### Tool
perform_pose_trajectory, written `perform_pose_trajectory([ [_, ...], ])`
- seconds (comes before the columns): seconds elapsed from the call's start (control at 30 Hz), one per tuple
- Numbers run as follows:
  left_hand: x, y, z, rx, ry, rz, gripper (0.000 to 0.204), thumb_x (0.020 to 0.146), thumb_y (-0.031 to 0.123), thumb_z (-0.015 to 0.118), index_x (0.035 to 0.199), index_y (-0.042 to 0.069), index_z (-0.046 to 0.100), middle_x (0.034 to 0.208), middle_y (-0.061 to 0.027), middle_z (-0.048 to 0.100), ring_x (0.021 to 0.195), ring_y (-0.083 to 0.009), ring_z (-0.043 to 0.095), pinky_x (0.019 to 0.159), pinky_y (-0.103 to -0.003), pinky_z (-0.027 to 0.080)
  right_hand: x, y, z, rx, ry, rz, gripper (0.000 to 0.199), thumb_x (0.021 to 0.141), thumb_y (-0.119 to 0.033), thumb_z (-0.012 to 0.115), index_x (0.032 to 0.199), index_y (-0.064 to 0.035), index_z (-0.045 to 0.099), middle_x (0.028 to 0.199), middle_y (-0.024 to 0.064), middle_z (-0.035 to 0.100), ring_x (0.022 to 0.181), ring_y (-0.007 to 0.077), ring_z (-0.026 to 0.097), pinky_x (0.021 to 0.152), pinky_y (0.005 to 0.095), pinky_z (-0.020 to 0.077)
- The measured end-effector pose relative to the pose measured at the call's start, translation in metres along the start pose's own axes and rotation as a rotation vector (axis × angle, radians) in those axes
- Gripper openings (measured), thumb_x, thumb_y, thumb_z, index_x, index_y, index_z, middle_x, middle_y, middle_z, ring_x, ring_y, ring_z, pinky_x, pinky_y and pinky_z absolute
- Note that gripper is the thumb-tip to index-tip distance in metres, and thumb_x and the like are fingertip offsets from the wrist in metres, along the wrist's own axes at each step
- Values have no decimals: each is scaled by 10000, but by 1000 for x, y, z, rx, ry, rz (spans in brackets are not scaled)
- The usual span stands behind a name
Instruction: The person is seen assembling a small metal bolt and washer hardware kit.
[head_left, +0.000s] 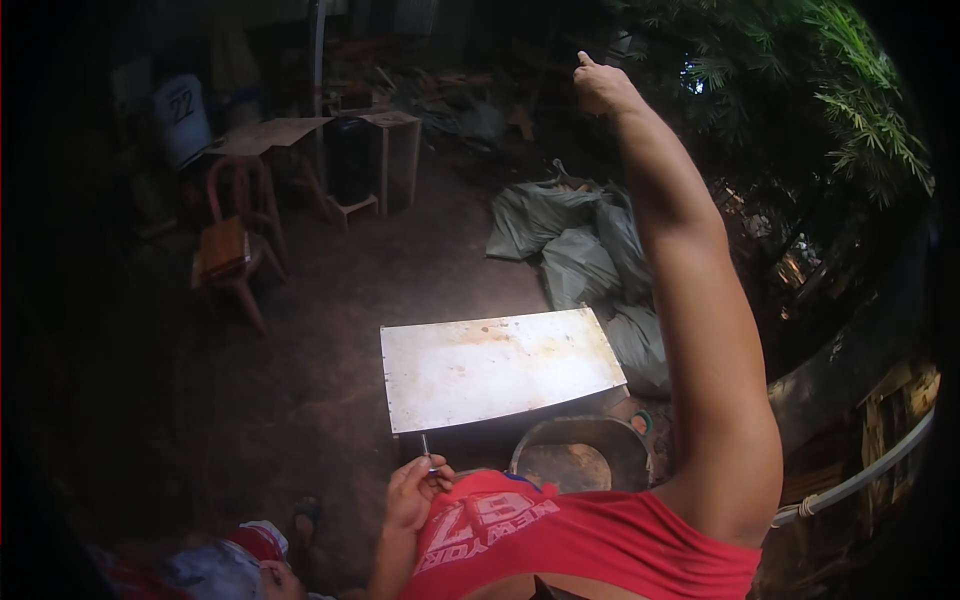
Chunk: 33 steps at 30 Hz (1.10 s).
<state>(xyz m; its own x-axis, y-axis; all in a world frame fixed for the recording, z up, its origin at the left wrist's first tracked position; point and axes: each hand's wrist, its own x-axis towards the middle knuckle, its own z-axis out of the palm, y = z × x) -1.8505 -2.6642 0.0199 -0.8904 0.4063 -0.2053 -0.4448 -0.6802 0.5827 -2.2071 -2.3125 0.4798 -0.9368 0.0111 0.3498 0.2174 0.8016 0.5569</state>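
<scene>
My left hand (pixel 412 492) is closed around a slim tool with a thin metal shaft (pixel 426 444). It is held upright in front of my red shirt, and its exact kind is too small to make out. Just beyond it lies a white rectangular board (pixel 500 370) with brown stains, resting on a dark base. My right arm reaches far up and forward. At its end my right hand (pixel 603 88) has one finger stretched out and the others curled in, with no object visible in it. A round dark tub (pixel 632 452) stands between the board and my body.
Grey-green sacks (pixel 580 262) slump behind the board. A reddish chair (pixel 240 268), a small table (pixel 265 135) and a wooden stand (pixel 398 125) are farther left. Another person's hand (pixel 280 580) shows at lower left. A pale pipe (pixel 870 470) and leafy branches (pixel 860 100) are right.
</scene>
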Motion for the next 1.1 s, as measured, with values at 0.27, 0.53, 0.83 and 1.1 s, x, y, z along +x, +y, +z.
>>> perform_pose_trajectory([
  [0.27, 14, 6, -14, -67, 28, -6, 295, 1017, 220, 506, 1077, -43, 626, 911, -168, 686, 770, -224, 653, 753, -335, 540, 35, -38, -16, 25, 52, -6, 443, 758, -9, 625, 1200, -35, 654, 1615, 150, 223, 1125, 341, 652, 901, 427, 556],
  [0.53, 18, 7, -19, -98, 54, 18, 284, 1017, 217, 503, 1059, -36, 626, 900, -165, 683, 761, -225, 648, 747, -337, 538, 53, -28, -19, -31, 83, -28, 409, 783, -64, 638, 1190, -54, 665, 1607, 144, 251, 1118, 318, 656, 921, 419, 552],
  [0.83, 23, 6, -25, -88, 60, 10, 292, 1010, 229, 517, 1059, -35, 630, 897, -167, 679, 758, -230, 645, 737, -339, 533, 79, 4, -8, -68, 83, -59, 430, 822, -71, 590, 1249, -93, 640, 1566, 84, 372, 1272, 261, 565, 1026, 394, 504],
  [1.1, 31, 7, -29, -105, 36, -54, 288, 1006, 220, 519, 1065, -37, 634, 897, -167, 679, 756, -236, 645, 733, -346, 532, 84, 14, -14, 8, 156, -16, 427, 783, -71, 575, 1198, 10, 638, 1593, 111, 310, 1312, 272, 521, 1056, 382, 482],
])
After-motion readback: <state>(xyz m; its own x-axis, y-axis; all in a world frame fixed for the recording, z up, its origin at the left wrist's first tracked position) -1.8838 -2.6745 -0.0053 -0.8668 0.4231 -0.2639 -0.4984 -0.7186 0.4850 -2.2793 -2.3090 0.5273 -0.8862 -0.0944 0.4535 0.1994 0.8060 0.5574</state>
